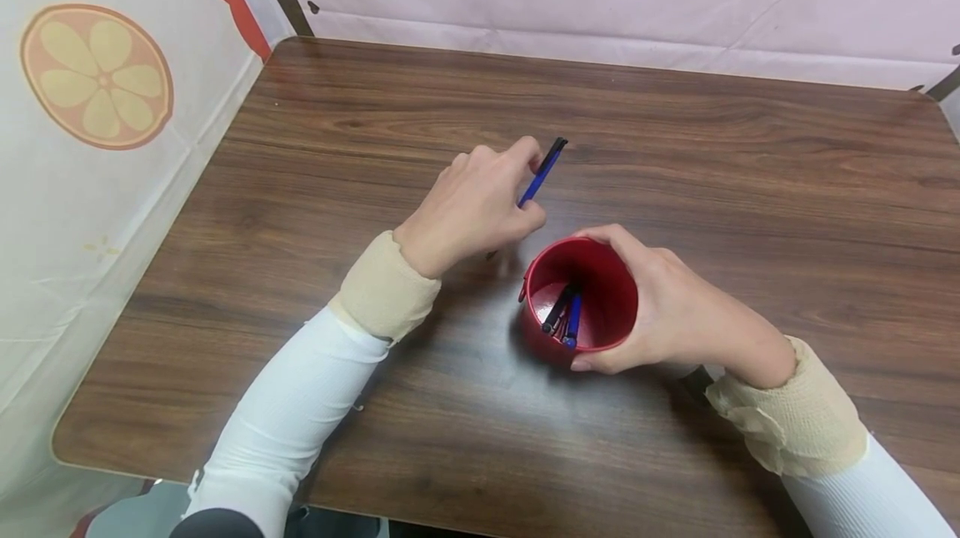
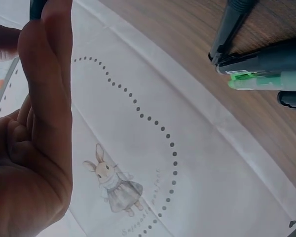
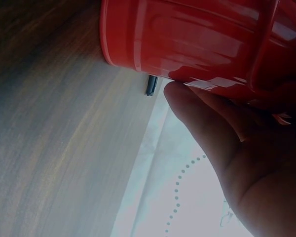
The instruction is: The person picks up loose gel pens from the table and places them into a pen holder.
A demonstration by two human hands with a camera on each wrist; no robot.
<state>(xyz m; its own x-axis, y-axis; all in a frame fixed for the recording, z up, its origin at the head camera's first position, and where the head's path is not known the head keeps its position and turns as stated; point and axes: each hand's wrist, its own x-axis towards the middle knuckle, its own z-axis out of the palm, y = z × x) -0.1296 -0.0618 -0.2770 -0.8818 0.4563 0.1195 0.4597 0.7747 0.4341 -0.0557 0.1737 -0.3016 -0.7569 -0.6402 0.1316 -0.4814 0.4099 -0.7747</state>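
Note:
In the head view my left hand (image 1: 472, 200) pinches a blue pen (image 1: 537, 178) with a black end between thumb and fingers, above the table. The pen's dark end also shows at the top of the left wrist view. My right hand (image 1: 656, 296) grips the rim and side of a red cup (image 1: 531, 321), which tilts so its mouth faces the head camera. Inside lie a black pen (image 1: 557, 310) and a blue pen (image 1: 574, 319). The left wrist view shows black pens (image 2: 281, 58) beside a green highlighter (image 2: 266, 81); the left hand mostly hides these from the head camera.
A brown wood-grain table (image 1: 712, 154) spreads under both hands. White printed cloth (image 1: 637, 21) borders it at the back and left. A dark pen end (image 3: 151, 85) shows past the cup in the right wrist view.

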